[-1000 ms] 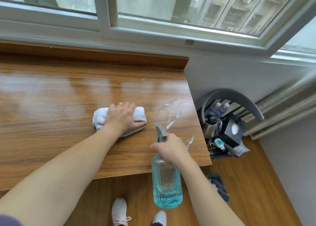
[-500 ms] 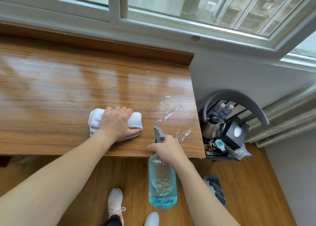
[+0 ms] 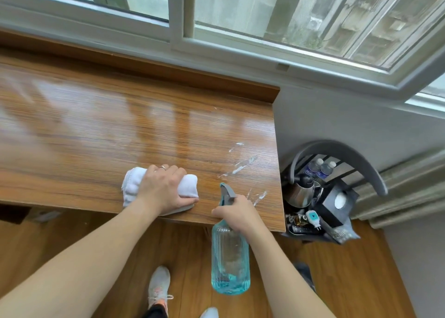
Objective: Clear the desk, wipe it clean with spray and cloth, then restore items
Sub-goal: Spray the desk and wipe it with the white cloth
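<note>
Near the desk's [image 3: 101,134] front edge, the left hand [image 3: 163,190] is pressing down on and gripping the white cloth [image 3: 134,185] while the right hand [image 3: 237,213] is clutching the spray bottle [image 3: 230,262], which is hanging past the edge holding only a little blue liquid; wet streaks [image 3: 243,165] are risking drying unwiped if the cloth is stopping short of them
</note>
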